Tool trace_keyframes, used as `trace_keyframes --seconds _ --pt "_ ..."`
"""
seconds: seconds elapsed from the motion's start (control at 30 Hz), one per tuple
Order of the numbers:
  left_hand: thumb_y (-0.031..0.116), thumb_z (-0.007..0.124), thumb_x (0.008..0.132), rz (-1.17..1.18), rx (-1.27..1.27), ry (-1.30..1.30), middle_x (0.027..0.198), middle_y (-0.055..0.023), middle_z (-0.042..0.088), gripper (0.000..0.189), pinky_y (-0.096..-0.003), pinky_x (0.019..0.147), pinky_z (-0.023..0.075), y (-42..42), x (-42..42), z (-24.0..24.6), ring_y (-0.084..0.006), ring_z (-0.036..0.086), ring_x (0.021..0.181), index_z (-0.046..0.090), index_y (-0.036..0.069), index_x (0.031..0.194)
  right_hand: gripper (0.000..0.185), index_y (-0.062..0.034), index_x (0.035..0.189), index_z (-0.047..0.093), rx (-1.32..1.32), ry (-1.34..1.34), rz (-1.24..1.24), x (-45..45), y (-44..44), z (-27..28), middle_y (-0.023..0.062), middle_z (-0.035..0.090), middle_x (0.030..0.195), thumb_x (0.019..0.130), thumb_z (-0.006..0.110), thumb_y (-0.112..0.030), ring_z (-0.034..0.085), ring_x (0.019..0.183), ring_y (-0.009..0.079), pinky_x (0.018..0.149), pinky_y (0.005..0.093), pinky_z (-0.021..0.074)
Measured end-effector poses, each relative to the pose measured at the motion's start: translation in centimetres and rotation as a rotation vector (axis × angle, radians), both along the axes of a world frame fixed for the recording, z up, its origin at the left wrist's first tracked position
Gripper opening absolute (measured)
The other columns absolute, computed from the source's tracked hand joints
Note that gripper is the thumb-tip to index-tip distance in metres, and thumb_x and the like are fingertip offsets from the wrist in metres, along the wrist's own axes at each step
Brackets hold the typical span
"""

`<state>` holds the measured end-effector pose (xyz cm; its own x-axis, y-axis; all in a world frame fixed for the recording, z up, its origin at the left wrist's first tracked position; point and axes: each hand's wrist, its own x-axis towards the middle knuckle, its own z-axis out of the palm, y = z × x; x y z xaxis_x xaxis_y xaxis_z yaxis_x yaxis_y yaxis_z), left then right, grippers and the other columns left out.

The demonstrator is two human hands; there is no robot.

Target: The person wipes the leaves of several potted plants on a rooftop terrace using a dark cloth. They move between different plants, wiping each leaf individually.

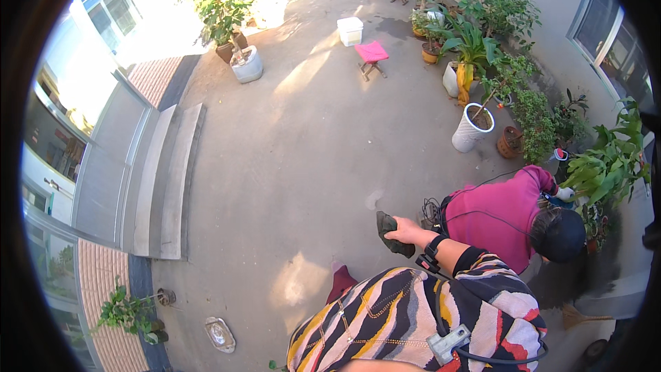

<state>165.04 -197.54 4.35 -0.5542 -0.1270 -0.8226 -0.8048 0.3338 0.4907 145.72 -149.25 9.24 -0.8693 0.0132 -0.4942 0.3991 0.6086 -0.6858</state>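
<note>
My right hand (405,231) is closed around a dark green, crumpled cloth-like item (391,234), held out over the concrete floor. Black straps with a small device (428,262) sit on that wrist and forearm. My left hand is out of view; only part of a bare forearm (382,366) shows at the bottom edge. Close to my right arm a person in a pink top (493,222) and dark cap bends over potted plants, a white glove (564,194) on one hand near broad green leaves (599,165).
A pink folding stool (372,52) and a white bucket (350,31) stand ahead. Potted plants line the right wall, including a tall white pot (472,128). Concrete steps (178,181) are at the left. A metallic tray (220,335) lies low left, a broom (581,316) low right.
</note>
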Motion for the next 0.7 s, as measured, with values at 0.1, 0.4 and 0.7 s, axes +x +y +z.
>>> trace_keyframes --seconds 0.1,0.4,0.7 --pt "0.027 0.063 0.096 -0.112 -0.063 0.009 0.093 -0.0084 0.072 0.034 -0.0306 0.079 0.0532 -3.9 -9.9 1.3 -0.0175 0.066 0.086 0.069 -0.001 0.113 0.062 -0.0046 0.12 0.062 0.228 -0.124 -0.152 -2.1 4.7 -0.6 0.0222 0.068 0.116 0.074 0.076 -0.043 0.064 0.11 0.0364 0.093 0.0427 0.0515" --pt "0.028 0.059 0.098 -0.37 -0.104 0.529 0.108 -0.0072 0.072 0.036 -0.026 0.074 0.0497 -1.4 -52.4 4.1 -0.0142 0.065 0.094 0.066 0.001 0.121 0.057 0.0008 0.108 0.072 0.377 -0.616 -0.22 -2.8 16.3 -4.1 0.0214 0.07 0.113 0.07 0.079 -0.042 0.067 0.106 0.0345 0.089 0.0413 0.0533" --pt "0.025 0.059 0.097 -0.544 0.155 0.112 0.106 -0.0126 0.073 0.034 -0.0322 0.088 0.0523 22.9 -67.3 3.4 -0.0188 0.067 0.099 0.068 -0.001 0.118 0.054 -0.0033 0.107 0.074 0.21 -0.621 -0.208 -23.0 28.3 -8.5 0.0205 0.07 0.113 0.069 0.078 -0.041 0.068 0.106 0.0337 0.091 0.041 0.0531"
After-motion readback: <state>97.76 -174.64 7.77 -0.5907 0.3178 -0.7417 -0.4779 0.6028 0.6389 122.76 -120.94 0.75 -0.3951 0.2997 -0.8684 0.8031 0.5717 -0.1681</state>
